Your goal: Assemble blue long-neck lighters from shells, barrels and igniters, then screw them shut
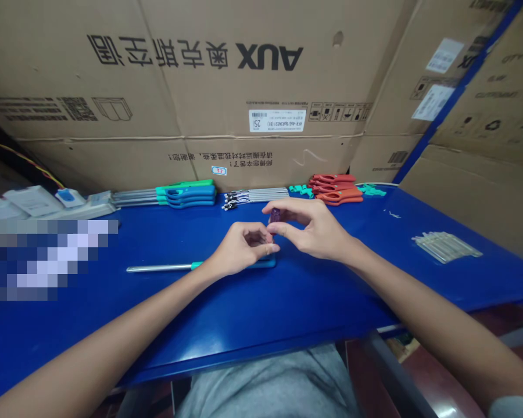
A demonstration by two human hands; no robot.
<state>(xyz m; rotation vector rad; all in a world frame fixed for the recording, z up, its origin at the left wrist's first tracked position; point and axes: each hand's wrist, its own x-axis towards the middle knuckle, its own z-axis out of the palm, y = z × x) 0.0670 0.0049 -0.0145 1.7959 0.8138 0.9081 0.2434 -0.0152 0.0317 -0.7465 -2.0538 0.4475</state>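
A small purple translucent piece (275,216) is pinched upright between the thumb and fingers of my right hand (311,227). Just left of it and lower, my left hand (248,248) has its thumb and fingertips pressed together near the piece's lower end; what they hold, if anything, is too small to make out. Under my left hand lies a lighter with a long metal tube (159,268), a teal collar and a blue handle, partly hidden by the hand and wrist.
Along the back lie blue-handled lighters (192,195), thin metal rods with wires (265,195), teal pieces (302,190) and red-orange handles (337,190). Clear tubes (447,247) lie at right. A power strip (70,212) is at left. Cardboard (218,122) walls the back.
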